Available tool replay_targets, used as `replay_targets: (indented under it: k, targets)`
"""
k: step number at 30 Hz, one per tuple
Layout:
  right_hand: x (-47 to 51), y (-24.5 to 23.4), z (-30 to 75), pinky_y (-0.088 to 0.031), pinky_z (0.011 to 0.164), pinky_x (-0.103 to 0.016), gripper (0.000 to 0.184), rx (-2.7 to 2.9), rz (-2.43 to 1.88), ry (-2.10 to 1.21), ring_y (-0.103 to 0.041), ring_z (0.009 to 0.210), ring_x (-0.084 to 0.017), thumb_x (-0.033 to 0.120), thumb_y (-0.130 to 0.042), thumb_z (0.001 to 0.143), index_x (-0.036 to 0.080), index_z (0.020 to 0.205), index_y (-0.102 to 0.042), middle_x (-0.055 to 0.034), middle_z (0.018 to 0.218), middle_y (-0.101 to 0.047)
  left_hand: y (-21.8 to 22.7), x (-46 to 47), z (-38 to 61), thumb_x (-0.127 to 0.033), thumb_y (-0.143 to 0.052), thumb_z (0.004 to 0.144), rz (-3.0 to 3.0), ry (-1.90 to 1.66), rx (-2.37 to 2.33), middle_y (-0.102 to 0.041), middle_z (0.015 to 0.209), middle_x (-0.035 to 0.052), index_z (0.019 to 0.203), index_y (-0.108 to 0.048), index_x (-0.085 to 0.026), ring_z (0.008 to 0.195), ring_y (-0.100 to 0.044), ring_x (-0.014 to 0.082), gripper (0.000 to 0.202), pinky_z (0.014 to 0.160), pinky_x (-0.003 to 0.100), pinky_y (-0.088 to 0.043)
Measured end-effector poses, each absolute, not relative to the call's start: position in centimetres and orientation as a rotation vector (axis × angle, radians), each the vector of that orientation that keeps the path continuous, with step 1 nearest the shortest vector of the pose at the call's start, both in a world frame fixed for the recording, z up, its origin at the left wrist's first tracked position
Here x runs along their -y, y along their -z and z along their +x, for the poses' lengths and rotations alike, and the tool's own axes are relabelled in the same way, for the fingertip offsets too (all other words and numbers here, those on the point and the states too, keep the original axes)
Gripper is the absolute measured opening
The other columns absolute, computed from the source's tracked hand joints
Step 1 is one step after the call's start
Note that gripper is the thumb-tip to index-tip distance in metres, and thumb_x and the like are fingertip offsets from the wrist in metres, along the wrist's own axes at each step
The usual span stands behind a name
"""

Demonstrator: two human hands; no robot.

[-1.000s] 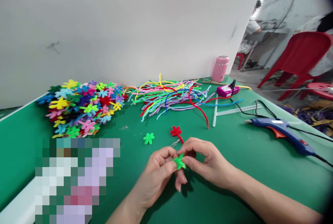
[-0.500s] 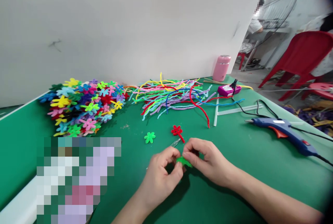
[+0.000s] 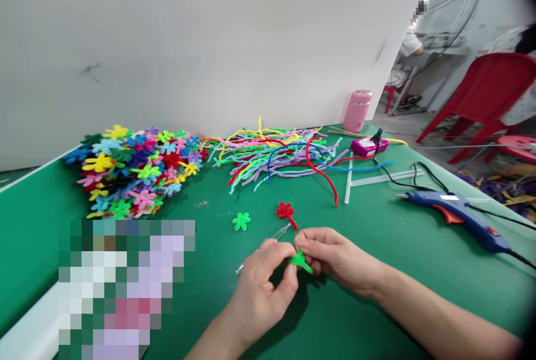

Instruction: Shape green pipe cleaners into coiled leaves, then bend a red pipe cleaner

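Note:
Between my two hands is a bright green pipe-cleaner flower point(image 3: 300, 260), partly covered by my fingers. My left hand point(image 3: 266, 282) pinches its left side between thumb and forefinger. On the other side, the fingertips of my right hand point(image 3: 330, 254) grip its upper right edge. A red pipe-cleaner flower point(image 3: 285, 210) with a short stem lies just beyond my hands. A second green flower point(image 3: 242, 221) rests flat to the left of it. Under and behind my left hand, a thin clear pointed tool point(image 3: 281, 231) shows in part; I cannot make out its kind.
Finished-looking coloured flowers point(image 3: 142, 170) are heaped at the left. Loose pipe cleaners point(image 3: 280, 153) spread along the white board point(image 3: 188, 58). A blue glue gun point(image 3: 456, 209) with a cord lies right, near clear glue sticks point(image 3: 377, 178). A pink bottle point(image 3: 357, 111) stands at the back.
The green flower has turned between my fingers, and more of it shows. My right hand has shifted slightly down and its fingers have regripped. More of the clear tool is visible.

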State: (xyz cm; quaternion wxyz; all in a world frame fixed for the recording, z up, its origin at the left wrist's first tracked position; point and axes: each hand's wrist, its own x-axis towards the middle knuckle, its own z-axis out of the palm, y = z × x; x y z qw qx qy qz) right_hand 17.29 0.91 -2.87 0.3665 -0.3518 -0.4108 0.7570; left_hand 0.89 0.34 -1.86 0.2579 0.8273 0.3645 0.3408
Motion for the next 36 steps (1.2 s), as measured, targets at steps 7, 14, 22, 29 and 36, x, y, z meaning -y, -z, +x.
replay_targets:
  k: [7, 14, 22, 29, 36]
  targets:
    - [-0.8, 3.2, 17.1, -0.021, 0.044, -0.017, 0.029, 0.825, -0.808, -2.128, -0.030, 0.043, -0.003, 0.032, -0.064, 0.073, 0.014, 0.062, -0.045, 0.0065, 0.052, -0.040, 1.8, -0.2, 0.9, -0.012, -0.046, 0.077, 2.188, -0.905, -0.962, -0.060, 0.065, 0.0036, 0.076, -0.054, -0.017, 0.064, -0.055, 0.0157, 0.009, 0.065, 0.029, -0.045]
    - [-0.9, 2.9, 17.1, -0.028, 0.049, -0.020, 0.026, 1.131, -0.849, -1.829, -0.041, 0.051, -0.006, 0.038, -0.059, 0.078, 0.013, 0.077, -0.052, 0.0029, 0.059, -0.050, 2.0, -0.5, 1.2, -0.021, -0.047, 0.080, 1.271, -0.808, -0.873, -0.063, 0.062, 0.0017, 0.077, -0.049, -0.017, 0.054, -0.055, 0.0116, 0.006, 0.054, 0.024, -0.046]
    - [-0.6, 2.8, 17.4, -0.038, 0.056, -0.026, 0.033, 1.588, -0.882, -1.462, -0.050, 0.058, -0.012, 0.040, -0.057, 0.079, 0.014, 0.099, -0.052, -0.0007, 0.065, -0.056, 1.9, -0.8, 1.5, -0.021, -0.054, 0.076, 0.821, -0.804, -0.751, -0.060, 0.049, 0.0005, 0.070, -0.050, -0.015, 0.045, -0.051, 0.0092, 0.009, 0.044, 0.019, -0.043]
    - [-0.4, 2.2, 18.1, -0.035, 0.055, -0.022, 0.022, 2.060, -1.068, -0.935, -0.046, 0.061, -0.011, 0.038, -0.049, 0.083, 0.016, 0.077, -0.050, -0.0011, 0.070, -0.052, 2.4, -0.7, 1.4, -0.028, -0.059, 0.075, 0.879, -0.702, -0.733, -0.059, 0.047, -0.0005, 0.069, -0.050, -0.014, 0.042, -0.051, 0.0083, 0.018, 0.041, 0.017, -0.041]
    - [-0.2, 2.1, 18.0, -0.028, 0.053, -0.022, 0.030, 2.237, -1.004, -0.859, -0.037, 0.055, -0.010, 0.037, -0.031, 0.090, 0.019, 0.069, -0.041, 0.0016, 0.062, -0.043, 2.7, -0.8, 0.9, -0.033, -0.060, 0.073, 0.971, -0.567, -0.699, -0.063, 0.046, 0.0014, 0.070, -0.051, -0.014, 0.035, -0.048, 0.0066, 0.021, 0.038, 0.016, -0.037]
